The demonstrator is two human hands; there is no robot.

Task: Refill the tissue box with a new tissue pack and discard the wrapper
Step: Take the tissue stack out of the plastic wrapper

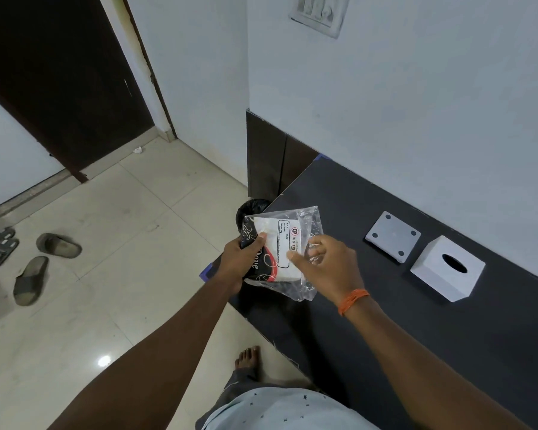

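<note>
A tissue pack (280, 243) in a clear plastic wrapper with black, red and white print hangs over the left end of the dark table (448, 336). My left hand (241, 259) grips the pack's left side. My right hand (326, 265) pinches the loose clear wrapper on its right side. The white cube tissue box (448, 270) stands on the table to the right, slot upward. Its flat grey base plate (392, 235) lies separately just left of it.
A bin with a black liner (250, 209) stands on the floor behind the pack, at the table's left end. Slippers (44, 262) lie on the tiled floor at left. A dark door stands at the back left. My bare foot (247, 360) is beside the table edge.
</note>
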